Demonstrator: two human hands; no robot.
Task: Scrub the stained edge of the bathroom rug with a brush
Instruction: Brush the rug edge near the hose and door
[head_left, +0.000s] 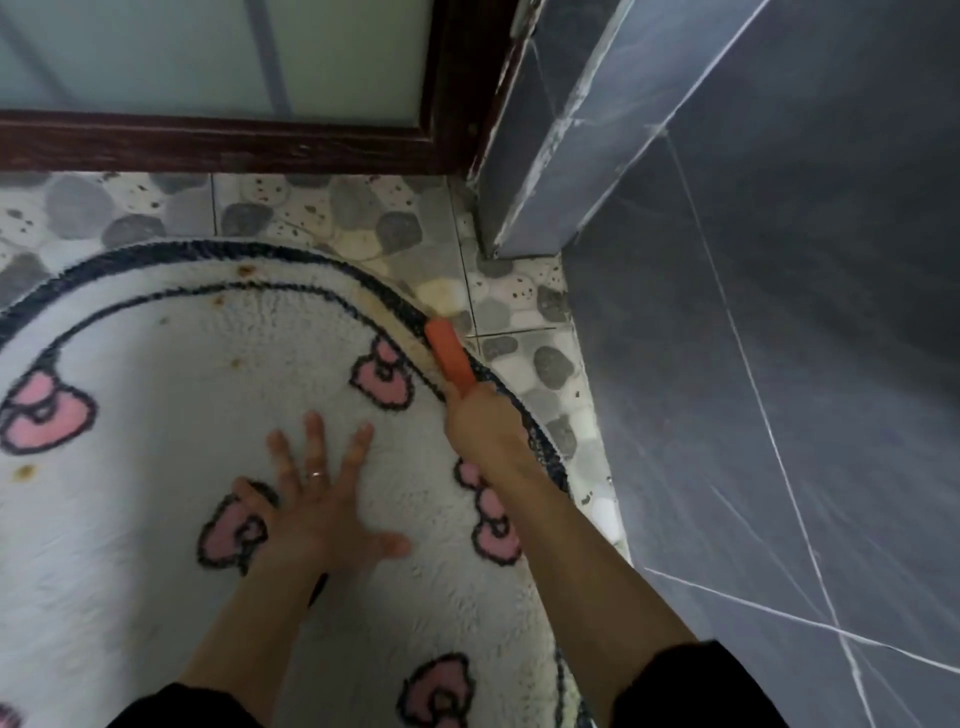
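Note:
A white fluffy bathroom rug (171, 358) with pink bows and a dark blue border lies on the floor. Brown stains mark its far rim and its yellowed right edge (410, 332). My right hand (485, 423) grips the handle of an orange brush (449, 356), whose head lies on that stained right edge. My left hand (311, 512) presses flat on the rug with its fingers spread, a ring on one finger.
A pebble-patterned tile floor (363, 218) surrounds the rug. A dark wooden door frame (223, 143) with frosted glass runs along the far side. Grey tiled walls (779, 312) stand close on the right, with a corner jutting out near the brush.

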